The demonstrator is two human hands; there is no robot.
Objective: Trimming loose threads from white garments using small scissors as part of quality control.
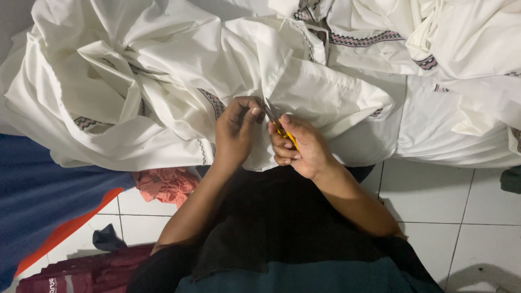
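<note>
At frame centre we close our right hand (304, 149) around small yellow-handled snips (278, 123), blades angled up-left toward the fold just above. Our left hand (234, 133), beside it and just as near, pinches that fold of white garment (304, 87) — fingers narrow, cloth between them. The garment spreads upward and to both sides: creamy, crumpled, with dark patterned trim (362, 39) in the upper right.
</note>
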